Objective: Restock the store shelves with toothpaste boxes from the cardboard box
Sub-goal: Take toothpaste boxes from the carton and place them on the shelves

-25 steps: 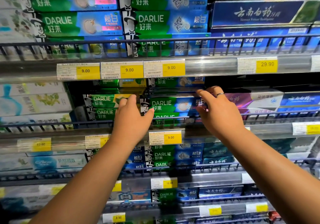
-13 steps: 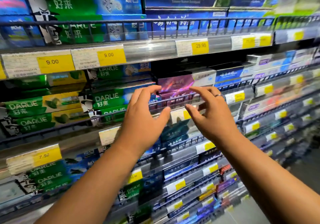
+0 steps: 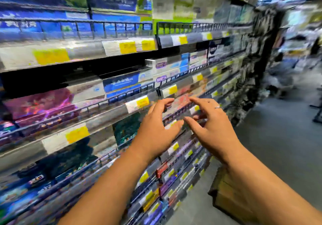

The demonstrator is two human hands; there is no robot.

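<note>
The head view is blurred by motion. My left hand [image 3: 156, 129] and my right hand [image 3: 210, 127] hover side by side in front of the shelves, fingers spread and loosely bent, holding nothing. Neither touches a shelf. Toothpaste boxes fill the shelves: dark blue ones [image 3: 120, 82] on the middle shelf, a pink-purple one [image 3: 38, 102] to the left. A brown cardboard box [image 3: 226, 195] sits on the floor at the lower right, partly hidden behind my right forearm.
Wire-fronted shelves [image 3: 111, 31] with yellow price tags [image 3: 127, 47] run away to the right. Grey floor [image 3: 282, 146] of the aisle lies to the right, with blurred fixtures farther back.
Both hands have come off the green toothpaste boxes and pulled back from the shelf. The view has swung right along the aisle, bringing the floor and the cardboard box into sight.
</note>
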